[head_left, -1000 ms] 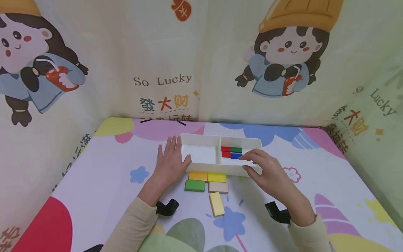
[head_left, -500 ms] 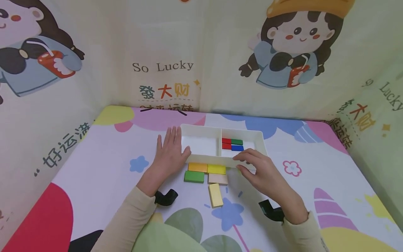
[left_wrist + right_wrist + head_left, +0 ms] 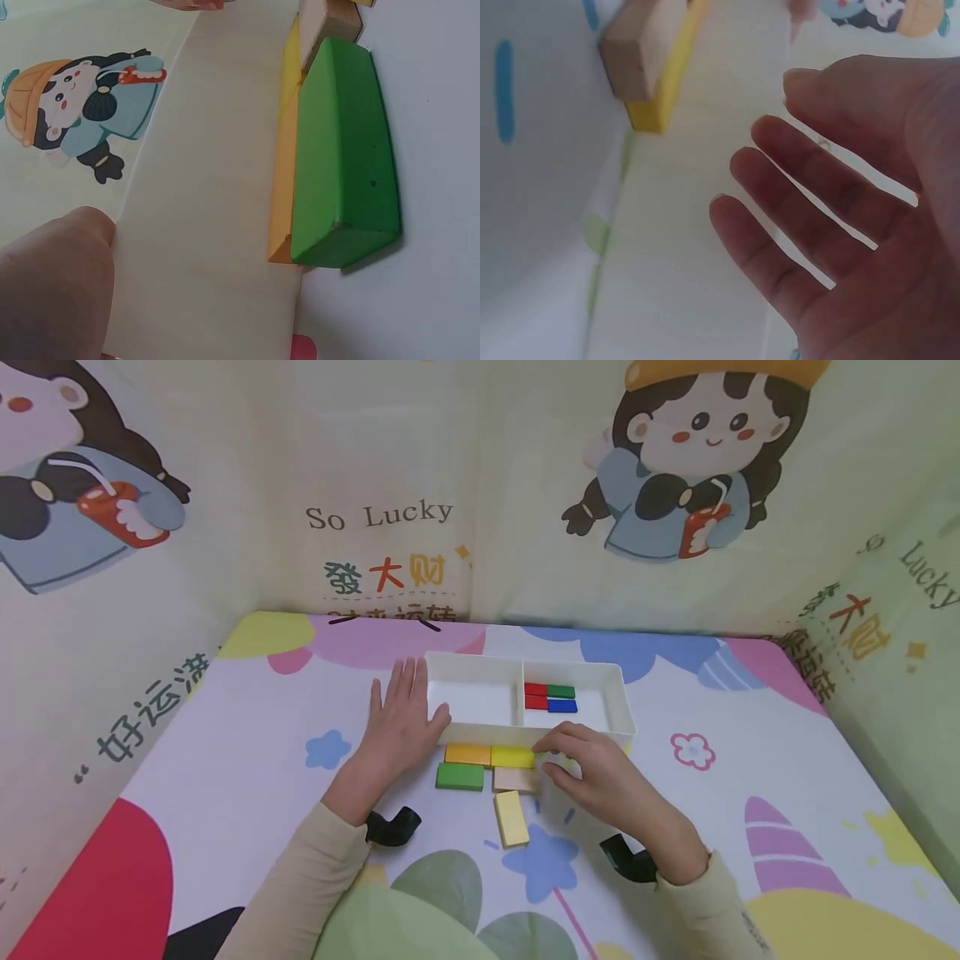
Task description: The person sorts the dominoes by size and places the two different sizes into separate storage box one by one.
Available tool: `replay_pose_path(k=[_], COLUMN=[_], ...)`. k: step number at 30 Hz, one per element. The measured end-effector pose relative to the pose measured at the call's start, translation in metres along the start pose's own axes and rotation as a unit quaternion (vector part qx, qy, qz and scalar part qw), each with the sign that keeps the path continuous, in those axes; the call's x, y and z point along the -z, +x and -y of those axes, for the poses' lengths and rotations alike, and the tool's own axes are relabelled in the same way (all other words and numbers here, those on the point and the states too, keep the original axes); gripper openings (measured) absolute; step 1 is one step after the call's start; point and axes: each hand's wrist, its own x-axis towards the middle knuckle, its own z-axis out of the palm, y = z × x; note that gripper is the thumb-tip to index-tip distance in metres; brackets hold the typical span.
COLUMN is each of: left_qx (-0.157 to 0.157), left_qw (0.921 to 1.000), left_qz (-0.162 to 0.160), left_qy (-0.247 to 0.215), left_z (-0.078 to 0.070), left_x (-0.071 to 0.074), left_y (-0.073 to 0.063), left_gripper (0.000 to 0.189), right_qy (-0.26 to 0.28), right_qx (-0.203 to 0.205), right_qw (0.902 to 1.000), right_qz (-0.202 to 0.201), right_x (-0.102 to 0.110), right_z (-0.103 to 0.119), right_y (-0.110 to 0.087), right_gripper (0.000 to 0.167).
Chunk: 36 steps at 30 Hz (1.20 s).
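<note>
Right hand nears yellow block, 3 o'clock | parted fingers, empty | left hand straight by box, 9 o'clock | five blocks outside

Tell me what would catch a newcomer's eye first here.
Likely the red, green and blue blocks clustered in the right compartment of the white box. Then the five blocks outside its near wall, with the right hand close by.

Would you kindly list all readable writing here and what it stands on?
"So Lucky": back wall.
"發大财": back wall, below that.
"好运满": left wall.
"Lucky": right wall.
"大财": right wall.
Cut off, folded or too small: bottom rows, other wall fragments, right sleeve marks.
</note>
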Motion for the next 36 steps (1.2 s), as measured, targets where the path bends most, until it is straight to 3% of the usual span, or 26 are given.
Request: replay_pose_path(k=[9, 18, 22, 36], left_qx=[0.0, -0.004, 0.001, 0.001], left_qw=[1.0, 1.0, 1.0, 1.0], left_qz=[0.002, -0.006, 0.005, -0.005], left_qy=[-0.003, -0.003, -0.006, -0.006], left_z=[-0.001, -0.002, 0.0, 0.0], left_x=[0.001, 0.007, 0.005, 0.002], left_y=[-0.001, 0.001, 0.0, -0.001], left_gripper=[0.079, 0.079, 0.079, 0.08], right_qy=[-0.004, -0.025, -0.026, -0.026], right_qx=[-0.007, -0.018, -0.004, 0.01], right_qw=[0.9982, 0.9981, 0.9982, 0.9982], right_qz=[0.059, 0.053, 0.054, 0.054], right_x=[-0.017, -0.024, -0.027, -0.03], right_z=[0.005, 0.006, 0.007, 0.006], right_y=[0.003, 0.008, 0.006, 0.003], right_gripper=[0.021, 0.021, 0.019, 0.018])
